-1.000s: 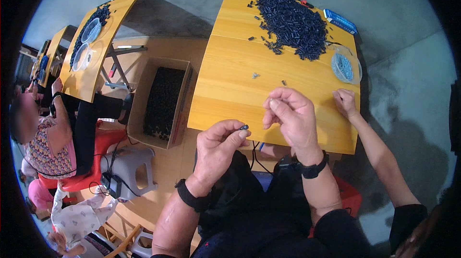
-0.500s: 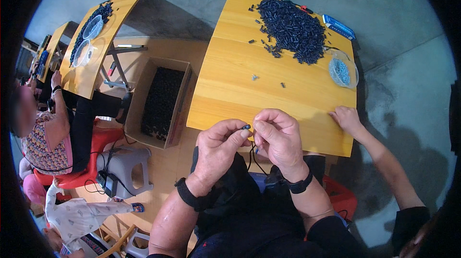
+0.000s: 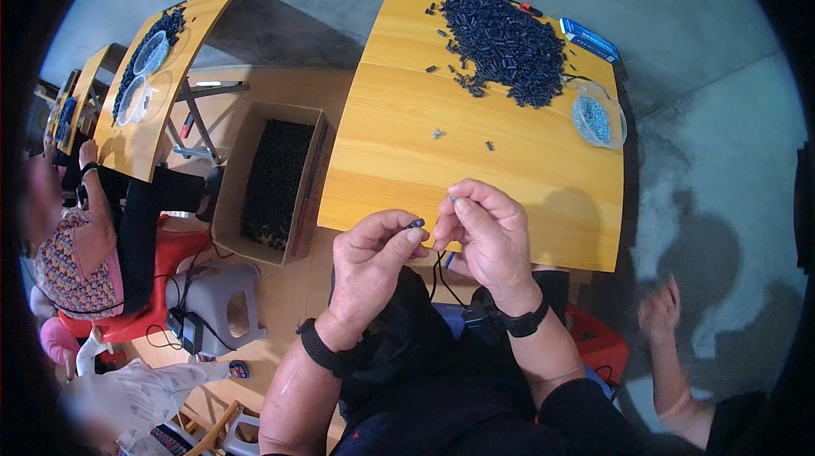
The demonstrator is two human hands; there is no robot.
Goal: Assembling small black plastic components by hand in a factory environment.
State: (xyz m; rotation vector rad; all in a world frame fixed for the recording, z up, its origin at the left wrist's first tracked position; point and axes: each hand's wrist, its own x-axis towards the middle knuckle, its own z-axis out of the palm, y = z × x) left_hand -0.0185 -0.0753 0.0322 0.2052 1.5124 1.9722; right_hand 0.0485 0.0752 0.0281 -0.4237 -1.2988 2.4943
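Observation:
Between thumb and fingertips, my left hand (image 3: 373, 256) pinches a small black plastic piece (image 3: 415, 223), its end pointing up. My right hand (image 3: 486, 235) is just beside it, closed at thumb and forefinger on a tiny silvery metal piece (image 3: 453, 199), whose exact kind is too small to make out. Both hands are at the near edge of the wooden table (image 3: 407, 176), a little apart from each other. On the tabletop lie a few tiny silvery pieces (image 3: 438, 133) and a single black piece (image 3: 490, 146).
A big heap of black pieces (image 3: 505, 48) covers the table's far part. To its right are a clear tub of small metal parts (image 3: 594, 121) and a blue box (image 3: 589, 40). A cardboard box (image 3: 307, 193) stands left. Another person's hand (image 3: 660, 312) is at right.
My hands have drawn slightly apart, and the silvery piece now shows at my right fingertips. The other person's hand has left the table's right edge and moved down. The view has shifted slightly.

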